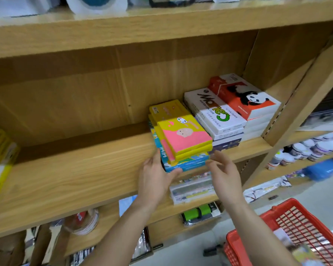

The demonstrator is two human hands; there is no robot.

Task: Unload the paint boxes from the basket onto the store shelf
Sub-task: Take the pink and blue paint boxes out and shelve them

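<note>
Wooden store shelf carries the stacked paint boxes at centre, basket at 4 o'clock. Left hand presses straight fingers on the stack's 9 o'clock side; right hand, fingers spread, hangs by its 5 o'clock corner. Best square both sides evenly

My left hand reaches up and forward, fingers straight and together, thumb spread out to the right. My right hand is raised beside it, a little apart, palm turned leftward, fingers loosely spread and slightly blurred.
</note>
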